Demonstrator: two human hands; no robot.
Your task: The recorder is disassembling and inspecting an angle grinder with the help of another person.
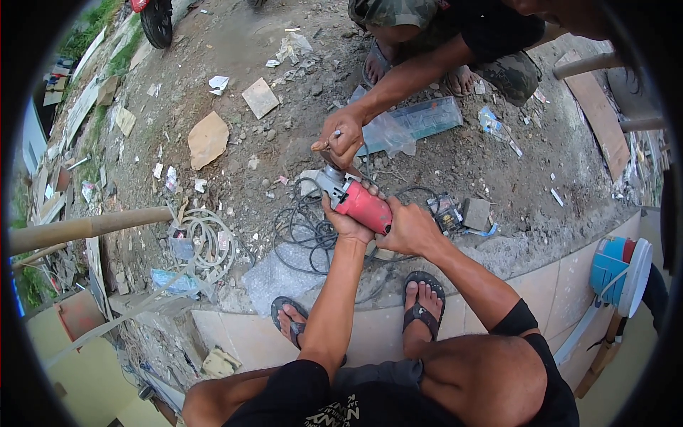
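A red angle grinder with a silver metal head is held out in front of me, over the ground. My left hand wraps under the front of its body, fingertips showing on the far side. Around its rear end my right hand is closed. A co-worker's hand reaches in from the far side and grips something at the grinder's head; a small metal end shows above that fist, but I cannot make out the tool. Black cable lies coiled beneath the grinder.
Bubble wrap lies by my left foot. A pale hose coil and bamboo pole are at left. Beyond the grinder lies a greenish box. A brick sits right; a bucket stands far right. The co-worker crouches opposite.
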